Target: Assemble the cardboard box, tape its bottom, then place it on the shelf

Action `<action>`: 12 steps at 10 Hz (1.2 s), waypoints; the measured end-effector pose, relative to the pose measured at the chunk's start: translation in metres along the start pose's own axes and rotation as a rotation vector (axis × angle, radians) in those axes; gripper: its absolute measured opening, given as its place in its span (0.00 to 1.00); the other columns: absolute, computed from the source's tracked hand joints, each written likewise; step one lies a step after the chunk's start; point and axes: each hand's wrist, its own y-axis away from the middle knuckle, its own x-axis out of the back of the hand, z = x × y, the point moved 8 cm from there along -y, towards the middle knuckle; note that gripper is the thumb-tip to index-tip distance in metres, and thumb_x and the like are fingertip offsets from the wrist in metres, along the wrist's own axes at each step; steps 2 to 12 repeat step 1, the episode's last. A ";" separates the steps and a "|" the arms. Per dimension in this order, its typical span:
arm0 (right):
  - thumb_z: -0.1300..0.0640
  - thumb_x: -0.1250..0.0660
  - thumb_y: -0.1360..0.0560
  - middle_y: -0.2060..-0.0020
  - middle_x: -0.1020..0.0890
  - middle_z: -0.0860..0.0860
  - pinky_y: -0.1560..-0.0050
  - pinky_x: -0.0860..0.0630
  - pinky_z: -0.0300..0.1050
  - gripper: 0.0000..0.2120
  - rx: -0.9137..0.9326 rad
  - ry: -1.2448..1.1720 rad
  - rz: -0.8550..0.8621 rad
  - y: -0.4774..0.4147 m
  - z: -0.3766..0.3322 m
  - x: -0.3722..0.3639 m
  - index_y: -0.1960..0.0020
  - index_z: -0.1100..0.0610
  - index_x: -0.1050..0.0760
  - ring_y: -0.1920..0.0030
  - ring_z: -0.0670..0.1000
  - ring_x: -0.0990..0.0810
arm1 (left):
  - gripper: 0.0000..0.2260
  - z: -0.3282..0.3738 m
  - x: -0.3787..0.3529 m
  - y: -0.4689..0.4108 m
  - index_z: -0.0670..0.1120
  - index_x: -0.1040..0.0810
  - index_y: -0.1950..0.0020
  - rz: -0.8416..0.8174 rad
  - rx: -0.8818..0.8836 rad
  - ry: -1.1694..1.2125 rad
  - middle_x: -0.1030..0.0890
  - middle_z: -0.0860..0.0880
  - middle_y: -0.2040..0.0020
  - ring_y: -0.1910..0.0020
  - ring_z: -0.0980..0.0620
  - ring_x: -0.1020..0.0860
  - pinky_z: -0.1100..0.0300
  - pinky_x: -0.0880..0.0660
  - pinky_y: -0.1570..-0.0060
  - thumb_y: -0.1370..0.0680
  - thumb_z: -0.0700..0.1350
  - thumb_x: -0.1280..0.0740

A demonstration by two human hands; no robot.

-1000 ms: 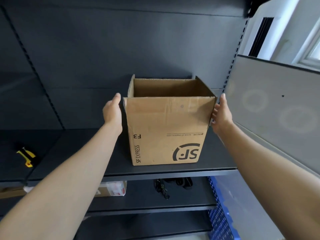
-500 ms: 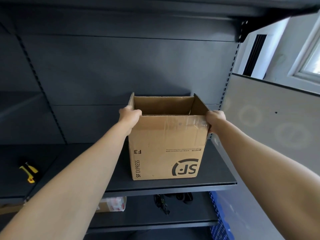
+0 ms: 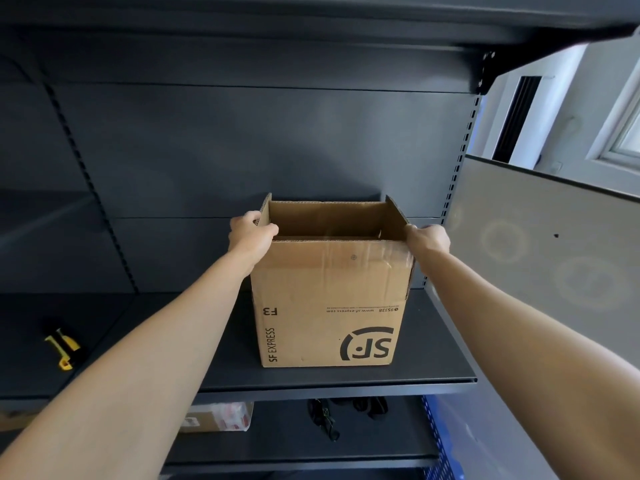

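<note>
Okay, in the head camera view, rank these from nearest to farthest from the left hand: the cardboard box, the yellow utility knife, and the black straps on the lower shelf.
1. Cardboard box: the left hand grips its top left corner.
2. Black straps: one shelf down, below the box and somewhat right.
3. Yellow utility knife: far left on the box's shelf.

The straps and knife are fairly close to call.

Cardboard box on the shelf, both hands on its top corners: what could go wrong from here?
1. The cardboard box sits near the front edge of the shelf; a pull by the left hand or right hand could tip it off.
2. The grip is on thin upright flaps, which may bend or tear.
3. The tape under the box is hidden, so its hold is unconfirmed.
</note>
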 end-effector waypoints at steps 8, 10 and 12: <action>0.53 0.40 0.21 0.43 0.20 0.59 0.50 0.27 0.46 0.18 0.073 0.057 0.039 0.008 -0.019 0.005 0.36 0.63 0.27 0.49 0.57 0.22 | 0.21 0.018 0.005 0.004 0.49 0.32 0.31 0.077 -0.107 -0.103 0.36 0.47 0.29 0.37 0.43 0.30 0.49 0.29 0.39 0.24 0.44 0.37; 0.53 0.40 0.21 0.43 0.20 0.59 0.50 0.27 0.46 0.18 0.073 0.057 0.039 0.008 -0.019 0.005 0.36 0.63 0.27 0.49 0.57 0.22 | 0.21 0.018 0.005 0.004 0.49 0.32 0.31 0.077 -0.107 -0.103 0.36 0.47 0.29 0.37 0.43 0.30 0.49 0.29 0.39 0.24 0.44 0.37; 0.53 0.40 0.21 0.43 0.20 0.59 0.50 0.27 0.46 0.18 0.073 0.057 0.039 0.008 -0.019 0.005 0.36 0.63 0.27 0.49 0.57 0.22 | 0.21 0.018 0.005 0.004 0.49 0.32 0.31 0.077 -0.107 -0.103 0.36 0.47 0.29 0.37 0.43 0.30 0.49 0.29 0.39 0.24 0.44 0.37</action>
